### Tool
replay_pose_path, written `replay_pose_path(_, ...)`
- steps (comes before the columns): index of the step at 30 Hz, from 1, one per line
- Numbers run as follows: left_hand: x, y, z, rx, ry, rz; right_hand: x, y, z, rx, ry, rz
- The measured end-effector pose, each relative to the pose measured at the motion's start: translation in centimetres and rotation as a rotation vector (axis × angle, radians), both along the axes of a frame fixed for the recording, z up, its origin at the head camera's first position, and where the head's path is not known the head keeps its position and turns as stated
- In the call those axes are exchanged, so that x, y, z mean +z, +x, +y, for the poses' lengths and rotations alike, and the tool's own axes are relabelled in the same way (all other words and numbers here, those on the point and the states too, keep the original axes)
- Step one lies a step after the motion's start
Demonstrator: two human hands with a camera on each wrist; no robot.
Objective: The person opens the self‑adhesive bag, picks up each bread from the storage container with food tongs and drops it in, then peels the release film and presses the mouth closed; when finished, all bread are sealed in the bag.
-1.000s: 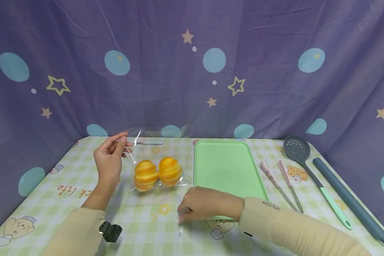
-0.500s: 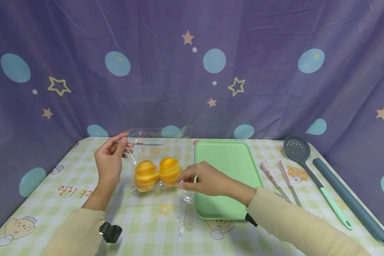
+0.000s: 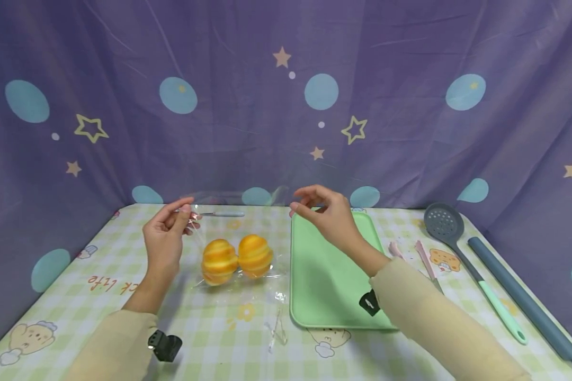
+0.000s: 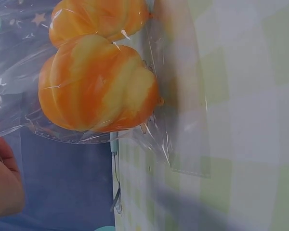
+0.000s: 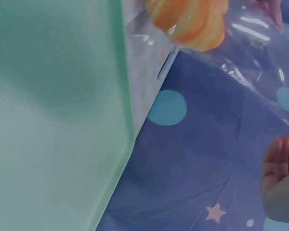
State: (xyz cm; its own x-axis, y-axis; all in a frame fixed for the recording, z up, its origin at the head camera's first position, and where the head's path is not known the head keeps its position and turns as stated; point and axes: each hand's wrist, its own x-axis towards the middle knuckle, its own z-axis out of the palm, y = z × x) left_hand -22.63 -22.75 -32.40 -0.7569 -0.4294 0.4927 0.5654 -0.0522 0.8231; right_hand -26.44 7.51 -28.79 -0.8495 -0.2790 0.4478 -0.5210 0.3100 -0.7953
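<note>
My left hand (image 3: 164, 235) pinches the upper left edge of a clear plastic bag (image 3: 233, 288). Two round orange-and-yellow buns (image 3: 219, 262) sit side by side inside it. In the left wrist view, one bun (image 4: 98, 86) shows large through the film, its lower end close to the tablecloth. My right hand (image 3: 326, 211) is raised over the far end of a green tray (image 3: 314, 317), fingers loosely bent with a gap at the thumb. The right wrist view has this hand (image 5: 282, 178) just apart from the bag's edge (image 5: 260, 91), with nothing visible in it.
A thin pale strip (image 3: 277, 330) lies left of the tray's near corner. Behind the bag is a light-blue-handled utensil (image 3: 229, 214). Pink-handled tools (image 3: 426, 259), a slotted skimmer (image 3: 443, 222) and a dark grey rod (image 3: 519, 296) lie at right. A purple curtain (image 3: 248, 132) hangs behind.
My right hand has risen from the table by the tray's near left side, past the buns, to the bag's upper right. The thin strip now shows on the table. The left hand stays put.
</note>
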Motion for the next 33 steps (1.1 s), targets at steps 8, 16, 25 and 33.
replay_pose_path(8, -0.1, 0.0, -0.1, -0.004, 0.015, 0.007, -0.4, -1.6, -1.1, 0.02, 0.046, -0.249)
replay_pose_path(16, -0.1, -0.2, -0.1, -0.006, 0.022, 0.014, -0.5, -1.9, -1.9, 0.096, 0.037, -0.26)
replay_pose_path(25, 0.0, 0.0, -0.4, 0.016, 0.019, -0.001, -0.6, -1.7, -1.6, 0.115, -0.006, -0.235)
replay_pose_path(33, 0.3, 0.4, -0.7, 0.01, -0.012, -0.068, -0.6, -1.6, -0.8, 0.154, 0.01, -0.262)
